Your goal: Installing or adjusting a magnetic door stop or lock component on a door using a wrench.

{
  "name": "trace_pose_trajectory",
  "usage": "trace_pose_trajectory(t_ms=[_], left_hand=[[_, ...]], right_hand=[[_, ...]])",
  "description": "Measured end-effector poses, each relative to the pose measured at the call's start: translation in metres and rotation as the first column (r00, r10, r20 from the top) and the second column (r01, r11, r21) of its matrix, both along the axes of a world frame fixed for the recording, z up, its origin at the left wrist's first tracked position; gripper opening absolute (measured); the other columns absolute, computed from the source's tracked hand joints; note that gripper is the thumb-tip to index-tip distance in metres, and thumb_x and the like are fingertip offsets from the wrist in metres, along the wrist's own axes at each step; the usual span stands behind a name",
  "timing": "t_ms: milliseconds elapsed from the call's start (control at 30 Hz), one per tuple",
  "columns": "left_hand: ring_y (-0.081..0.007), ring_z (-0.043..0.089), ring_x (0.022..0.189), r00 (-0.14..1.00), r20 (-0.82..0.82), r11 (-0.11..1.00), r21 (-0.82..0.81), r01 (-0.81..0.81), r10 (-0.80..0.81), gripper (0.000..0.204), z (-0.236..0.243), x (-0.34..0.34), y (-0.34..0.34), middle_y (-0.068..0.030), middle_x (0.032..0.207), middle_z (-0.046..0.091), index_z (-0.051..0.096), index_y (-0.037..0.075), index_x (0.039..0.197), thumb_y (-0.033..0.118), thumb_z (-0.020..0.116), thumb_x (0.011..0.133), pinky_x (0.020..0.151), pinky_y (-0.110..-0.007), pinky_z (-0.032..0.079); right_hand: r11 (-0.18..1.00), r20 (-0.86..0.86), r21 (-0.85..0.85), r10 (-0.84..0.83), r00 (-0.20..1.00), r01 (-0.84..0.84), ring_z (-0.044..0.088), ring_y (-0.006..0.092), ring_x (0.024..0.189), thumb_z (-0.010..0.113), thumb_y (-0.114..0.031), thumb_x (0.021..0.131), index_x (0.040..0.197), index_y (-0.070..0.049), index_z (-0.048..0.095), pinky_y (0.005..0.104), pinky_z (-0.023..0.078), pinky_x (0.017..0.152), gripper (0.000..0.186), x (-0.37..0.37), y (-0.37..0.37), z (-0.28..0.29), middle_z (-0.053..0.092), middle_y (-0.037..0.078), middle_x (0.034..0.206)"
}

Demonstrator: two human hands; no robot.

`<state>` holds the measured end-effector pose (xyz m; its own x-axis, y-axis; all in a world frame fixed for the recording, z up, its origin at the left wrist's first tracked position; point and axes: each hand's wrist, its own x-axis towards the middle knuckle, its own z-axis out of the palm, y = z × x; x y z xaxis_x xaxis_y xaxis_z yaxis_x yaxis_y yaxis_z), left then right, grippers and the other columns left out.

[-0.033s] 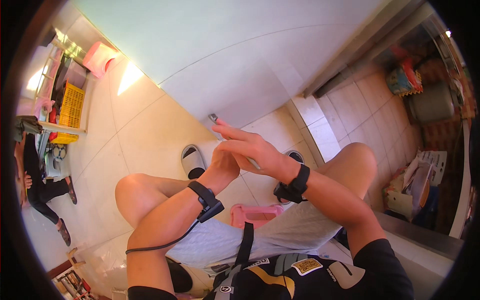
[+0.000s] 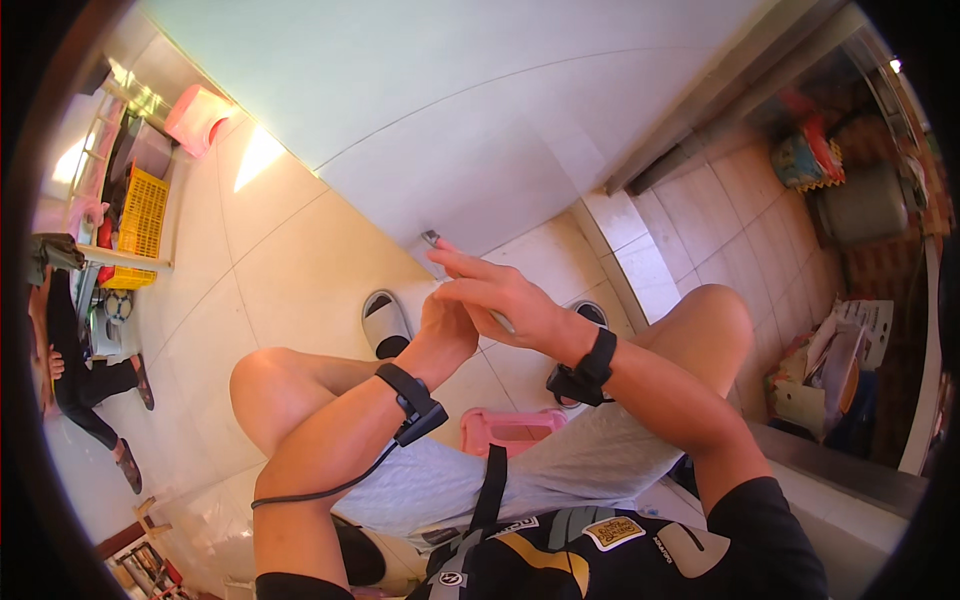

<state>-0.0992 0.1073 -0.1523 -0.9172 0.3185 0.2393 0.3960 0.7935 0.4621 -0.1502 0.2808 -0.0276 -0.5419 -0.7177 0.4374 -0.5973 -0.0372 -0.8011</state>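
Observation:
My hands meet in front of my knees, over the floor. My right hand (image 2: 515, 303) lies across the left one, its fingers curled round a slim silver metal tool (image 2: 431, 238). One end of the tool shows past the stretched fingertip, and a pale metal sliver shows near the palm; its exact kind is unclear. Beneath and to the left, my left hand (image 2: 446, 332) is bent at the wrist and touches the right. Its fingers are hidden behind the right hand, so what they hold cannot be seen.
Under me is a pink plastic stool (image 2: 512, 428). A grey slipper (image 2: 385, 322) is on the tiles. Ahead stands a pale panel (image 2: 480, 130). Yellow crates (image 2: 143, 210), a pink bucket (image 2: 197, 120) and another person's legs (image 2: 80, 370) are on the left; a cardboard box (image 2: 815, 375) is on the right.
The metal tip and the right fingers have shifted very slightly; both hands otherwise keep their place.

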Motion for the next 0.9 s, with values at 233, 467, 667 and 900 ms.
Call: trace_pose_trajectory(t_ms=[233,467,667,900], left_hand=[[-0.031,0.077,0.089,0.894,0.364,0.844,-0.536,-0.029,0.261,0.012,0.111,-0.033,0.011,-0.0119,0.095,0.077,0.074,0.007,0.099,0.008,0.068,0.089,0.072,-0.044,0.059],[-0.0418,0.074,0.086,0.906,0.247,0.862,-0.465,-0.201,0.345,0.011,0.134,-0.035,-0.013,-0.0237,0.088,0.074,0.075,0.003,0.086,0.001,0.065,0.084,0.074,-0.05,0.059],[-0.0434,0.073,0.084,0.9,0.31,0.89,-0.429,-0.155,0.306,0.01,0.15,-0.045,0.004,-0.0225,0.089,0.073,0.07,0.004,0.078,-0.003,0.063,0.081,0.071,-0.052,0.056],[-0.0378,0.067,0.073,0.977,0.0,0.957,-0.2,-0.208,0.212,0.011,0.141,-0.046,0.011,-0.01,0.085,0.065,0.064,0.008,0.076,-0.001,0.068,0.08,0.061,-0.047,0.052]], right_hand=[[0.992,-0.05,-0.042,-0.125,0.991,0.123,0.054,0.0445,0.141,0.057,0.021,0.08,0.103,0.003,0.07,0.044,0.056,0.101,0.031,-0.016,0.019,0.004,0.054,0.03,0.15],[0.979,-0.087,-0.021,-0.205,0.975,0.204,0.064,0.042,0.13,0.059,0.022,0.082,0.098,0.004,0.07,0.0382,0.059,0.093,0.026,-0.022,0.029,-0.015,0.06,0.031,0.143],[0.938,-0.065,-0.033,-0.346,0.936,0.345,0.062,0.0439,0.131,0.059,0.021,0.082,0.098,0.005,0.069,0.0396,0.057,0.097,0.024,-0.026,0.048,-0.025,0.062,0.033,0.139],[0.83,-0.087,-0.164,-0.55,0.83,0.533,0.06,0.0464,0.133,0.059,0.018,0.086,0.099,0.004,0.07,0.0378,0.055,0.101,0.022,-0.025,0.047,-0.019,0.065,0.033,0.134]])
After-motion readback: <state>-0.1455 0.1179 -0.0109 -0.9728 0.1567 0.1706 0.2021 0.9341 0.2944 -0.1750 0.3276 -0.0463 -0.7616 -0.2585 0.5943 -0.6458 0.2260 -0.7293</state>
